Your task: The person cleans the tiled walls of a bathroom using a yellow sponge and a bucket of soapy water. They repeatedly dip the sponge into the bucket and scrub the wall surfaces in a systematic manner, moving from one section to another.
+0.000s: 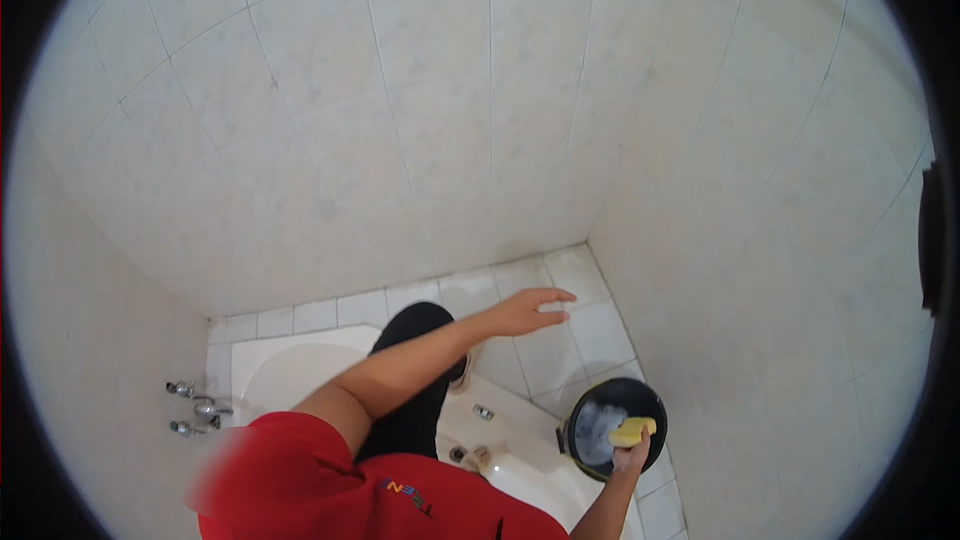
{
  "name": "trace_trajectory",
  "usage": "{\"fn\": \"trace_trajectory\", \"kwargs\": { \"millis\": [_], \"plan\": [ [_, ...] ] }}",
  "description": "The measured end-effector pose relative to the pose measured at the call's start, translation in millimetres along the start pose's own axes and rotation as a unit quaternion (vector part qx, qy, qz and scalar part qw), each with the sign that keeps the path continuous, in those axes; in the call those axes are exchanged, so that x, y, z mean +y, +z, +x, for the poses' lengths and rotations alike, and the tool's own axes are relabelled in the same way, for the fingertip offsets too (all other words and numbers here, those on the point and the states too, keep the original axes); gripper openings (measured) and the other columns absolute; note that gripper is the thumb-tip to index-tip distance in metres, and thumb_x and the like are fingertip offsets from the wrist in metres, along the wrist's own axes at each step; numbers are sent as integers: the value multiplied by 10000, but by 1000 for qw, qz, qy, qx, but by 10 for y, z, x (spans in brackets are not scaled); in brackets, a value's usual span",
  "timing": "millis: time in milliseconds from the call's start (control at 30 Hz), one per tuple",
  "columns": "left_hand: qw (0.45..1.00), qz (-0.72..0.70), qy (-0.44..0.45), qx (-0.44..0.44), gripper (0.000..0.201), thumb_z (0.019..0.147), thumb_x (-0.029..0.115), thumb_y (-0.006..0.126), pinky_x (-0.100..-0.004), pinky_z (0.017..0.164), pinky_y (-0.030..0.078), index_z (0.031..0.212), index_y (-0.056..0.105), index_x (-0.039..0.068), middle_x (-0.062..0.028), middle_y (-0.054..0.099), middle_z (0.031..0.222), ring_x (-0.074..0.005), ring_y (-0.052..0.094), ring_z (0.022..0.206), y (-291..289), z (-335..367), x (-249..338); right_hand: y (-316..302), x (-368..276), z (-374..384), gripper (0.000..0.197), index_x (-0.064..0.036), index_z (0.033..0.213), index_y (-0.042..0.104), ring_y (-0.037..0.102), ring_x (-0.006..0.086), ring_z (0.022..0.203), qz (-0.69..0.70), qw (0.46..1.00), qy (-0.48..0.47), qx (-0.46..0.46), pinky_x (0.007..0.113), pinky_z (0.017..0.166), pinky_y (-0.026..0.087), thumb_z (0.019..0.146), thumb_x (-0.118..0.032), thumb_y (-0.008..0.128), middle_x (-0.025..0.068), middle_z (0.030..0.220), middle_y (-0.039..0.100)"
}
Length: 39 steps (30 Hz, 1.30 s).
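Observation:
My right hand (631, 454) grips a yellow sponge (632, 431) over the mouth of a black bucket (655, 403). Whitish, sudsy water (596, 427) shows inside the bucket. My left hand (528, 311) reaches out above the tiled ledge with its fingers apart, holding nothing. The bucket stands at the lower right, beside the tiled wall.
A white bathtub (300, 355) lies under and beside me, with metal taps (198, 409) on the left. A small metal fitting (483, 411) sits on its rim. Pale tiled walls (420, 140) meet in a corner beyond my left hand. A dark object (931, 240) is at the far right.

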<state>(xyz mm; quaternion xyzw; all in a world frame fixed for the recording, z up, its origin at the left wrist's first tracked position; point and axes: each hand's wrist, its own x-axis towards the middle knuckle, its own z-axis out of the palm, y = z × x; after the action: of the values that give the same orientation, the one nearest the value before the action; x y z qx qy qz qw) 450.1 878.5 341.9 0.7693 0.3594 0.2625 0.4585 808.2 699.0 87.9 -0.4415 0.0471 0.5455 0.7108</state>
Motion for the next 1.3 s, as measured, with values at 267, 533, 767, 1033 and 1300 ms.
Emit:
{"fn": "trace_trajectory", "kwargs": {
  "millis": [267,533,767,1033,1300],
  "plan": [
    [955,262,-141,-21,544,804,445,580,-677,934,266,1246,511,136,-133,533,1260,-330,481,1185,81,1008,-630,2347,-902,-173,349,-87,1203,492,577,207,926,-159,956,-222,-103,358,780,482,932,-300,434,53,1063,573],
    [950,205,-189,-140,654,802,482,582,-716,930,236,1346,408,163,-98,459,1350,-324,410,1252,-190,1422,-783,6622,-416,-1012,424,-15,1252,439,425,275,1226,-301,602,-630,-388,354,1027,329,837,35,512,148,1301,442],
    [949,179,-211,-149,705,806,510,568,-699,973,211,1389,358,173,-92,396,1411,-316,349,1306,-537,1687,-991,8313,70,-805,467,-144,1213,528,353,319,1285,-333,249,-834,-363,448,1039,257,768,-3,512,129,1385,382],
    [960,146,-185,-149,714,801,512,569,-713,978,187,1390,355,170,-102,396,1410,-322,345,1309,-659,1881,-1206,9027,-1501,295,514,-49,1309,392,358,335,1268,-202,599,-771,-79,410,1058,271,805,23,466,191,1331,404],
    [960,147,-181,-157,734,799,525,569,-690,983,209,1397,343,166,-101,410,1401,-319,361,1300,-768,2028,-1597,8689,-658,217,527,-88,1318,407,253,343,1340,-260,335,-875,-233,457,1104,166,804,9,473,177,1442,292]
  ]
}}
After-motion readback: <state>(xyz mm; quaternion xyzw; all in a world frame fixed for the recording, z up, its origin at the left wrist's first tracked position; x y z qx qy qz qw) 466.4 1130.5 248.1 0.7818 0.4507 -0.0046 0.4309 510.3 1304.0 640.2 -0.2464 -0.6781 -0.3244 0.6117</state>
